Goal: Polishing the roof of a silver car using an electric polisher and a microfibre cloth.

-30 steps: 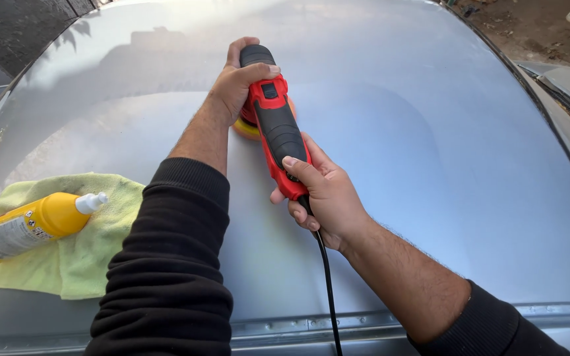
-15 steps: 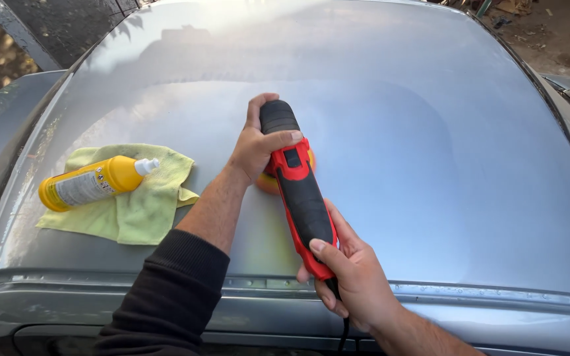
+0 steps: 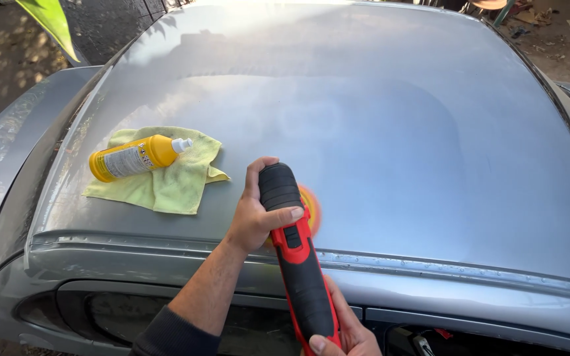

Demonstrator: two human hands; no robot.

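Both hands are on the polisher (image 3: 295, 257), a red and black corded machine sitting near the front edge of the grey car hood (image 3: 397, 132). The left hand (image 3: 255, 214) is wrapped over the black head of the tool, fingers curled together around it with the thumb lying across the top, pressing it down. The right hand (image 3: 341, 333) grips the back end of the handle at the bottom of the view, fingers closed around it, though only the thumb and part of the palm show. The orange pad (image 3: 311, 209) peeks out from under the head, flat against the paint. Compared with half a second ago, the polisher has come further down and toward the person, now almost at the hood's front lip instead of mid-panel. The yellow bottle (image 3: 136, 157) is lying on its side on the yellow-green cloth (image 3: 166, 181), off to the left of the left hand and apart from it, same as before.
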